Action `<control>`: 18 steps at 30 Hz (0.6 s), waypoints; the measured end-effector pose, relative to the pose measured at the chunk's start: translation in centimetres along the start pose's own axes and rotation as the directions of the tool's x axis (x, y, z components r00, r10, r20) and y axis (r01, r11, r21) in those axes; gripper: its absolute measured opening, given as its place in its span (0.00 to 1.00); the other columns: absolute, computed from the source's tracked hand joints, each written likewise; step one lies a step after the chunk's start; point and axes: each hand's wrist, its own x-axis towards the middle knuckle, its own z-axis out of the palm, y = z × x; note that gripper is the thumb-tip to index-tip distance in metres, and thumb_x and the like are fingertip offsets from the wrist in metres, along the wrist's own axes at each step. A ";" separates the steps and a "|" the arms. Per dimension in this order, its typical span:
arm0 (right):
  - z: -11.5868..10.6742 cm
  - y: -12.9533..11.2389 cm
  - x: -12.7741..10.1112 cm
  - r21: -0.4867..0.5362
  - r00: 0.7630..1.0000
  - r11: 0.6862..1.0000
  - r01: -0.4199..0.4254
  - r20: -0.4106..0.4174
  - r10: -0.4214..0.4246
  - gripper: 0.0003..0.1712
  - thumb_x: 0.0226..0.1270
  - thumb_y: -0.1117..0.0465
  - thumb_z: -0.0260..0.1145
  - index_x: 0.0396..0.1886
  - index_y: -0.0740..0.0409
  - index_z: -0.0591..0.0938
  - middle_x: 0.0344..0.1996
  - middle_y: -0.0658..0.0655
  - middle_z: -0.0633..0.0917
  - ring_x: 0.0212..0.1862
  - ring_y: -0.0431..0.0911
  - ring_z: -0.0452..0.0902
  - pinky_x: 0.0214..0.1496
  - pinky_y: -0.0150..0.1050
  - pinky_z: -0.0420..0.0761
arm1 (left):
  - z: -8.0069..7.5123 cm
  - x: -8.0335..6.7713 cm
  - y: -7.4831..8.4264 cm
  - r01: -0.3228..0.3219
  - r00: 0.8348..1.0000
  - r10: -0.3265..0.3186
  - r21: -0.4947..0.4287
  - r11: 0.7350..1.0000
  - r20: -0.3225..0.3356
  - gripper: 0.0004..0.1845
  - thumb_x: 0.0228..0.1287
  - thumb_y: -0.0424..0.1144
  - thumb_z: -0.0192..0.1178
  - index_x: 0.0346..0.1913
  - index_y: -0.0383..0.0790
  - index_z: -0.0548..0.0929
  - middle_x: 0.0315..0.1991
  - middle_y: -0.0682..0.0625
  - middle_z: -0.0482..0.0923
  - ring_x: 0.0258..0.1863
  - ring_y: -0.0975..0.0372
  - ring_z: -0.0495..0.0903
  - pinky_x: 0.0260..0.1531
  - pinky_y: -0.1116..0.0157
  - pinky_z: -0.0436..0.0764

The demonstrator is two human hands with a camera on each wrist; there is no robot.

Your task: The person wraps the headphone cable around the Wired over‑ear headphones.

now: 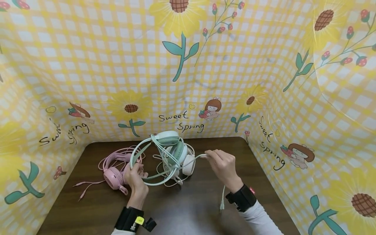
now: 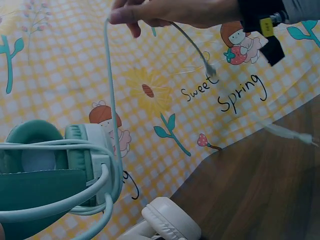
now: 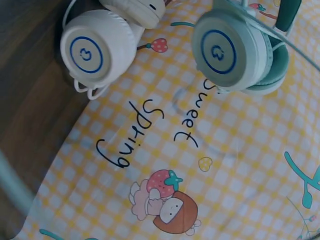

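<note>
My left hand (image 1: 136, 182) grips the headband of mint-green headphones (image 1: 177, 152), held up above the table with their ear cups toward the far side. Loops of pale cable are wound round the headband and cups. Off to the right, my right hand (image 1: 222, 165) pinches the cable (image 1: 200, 156), which runs across from the headphones. The cable's free end (image 1: 222, 205) dangles below that hand. In the left wrist view the cable (image 2: 111, 85) rises from the cups to my right hand (image 2: 150, 12). The right wrist view shows a green ear cup (image 3: 217, 52) with a blue ring.
White headphones (image 1: 189, 165) lie behind the green ones, partly hidden, with cable around them. Pink headphones (image 1: 113, 178) rest on the left of the dark wooden table (image 1: 188, 212), their plugs trailing left. Yellow checked cloth (image 1: 141, 71) walls the back and sides.
</note>
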 end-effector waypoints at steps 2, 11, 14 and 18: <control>-0.1 0.1 0.3 -0.007 1.000 1.000 -0.002 -0.031 0.002 0.13 0.63 0.52 0.71 0.31 0.57 0.85 0.20 0.49 0.81 0.19 0.41 0.74 0.18 0.33 0.72 | 0.0 -0.1 -0.1 0.013 1.000 -0.013 -0.003 1.000 0.018 0.17 0.57 0.21 0.48 0.18 0.43 0.64 0.13 0.55 0.53 0.13 0.67 0.50 0.16 0.71 0.56; 0.0 0.4 0.9 -0.026 1.000 1.000 0.018 0.013 -0.018 0.15 0.60 0.49 0.73 0.25 0.55 0.82 0.17 0.48 0.77 0.17 0.40 0.68 0.17 0.32 0.66 | 0.4 -0.6 -0.4 0.000 0.991 -0.016 0.121 0.993 0.131 0.14 0.57 0.21 0.50 0.21 0.42 0.65 0.14 0.55 0.54 0.14 0.66 0.54 0.16 0.72 0.60; 0.0 0.4 1.1 -0.025 0.998 0.998 0.050 0.042 -0.049 0.16 0.63 0.49 0.71 0.25 0.55 0.82 0.17 0.48 0.77 0.17 0.41 0.68 0.18 0.32 0.67 | 0.6 -0.9 -0.5 -0.036 0.983 0.002 0.180 0.983 0.183 0.12 0.57 0.21 0.51 0.23 0.40 0.66 0.14 0.55 0.55 0.13 0.66 0.56 0.14 0.73 0.62; 0.2 0.2 1.3 -0.011 0.995 0.998 0.068 0.070 -0.067 0.18 0.66 0.46 0.68 0.25 0.55 0.82 0.17 0.48 0.78 0.18 0.41 0.69 0.18 0.32 0.68 | 0.8 -1.3 -0.5 -0.045 0.962 -0.020 0.230 0.972 0.273 0.11 0.57 0.21 0.51 0.25 0.39 0.68 0.13 0.55 0.56 0.12 0.66 0.56 0.13 0.73 0.61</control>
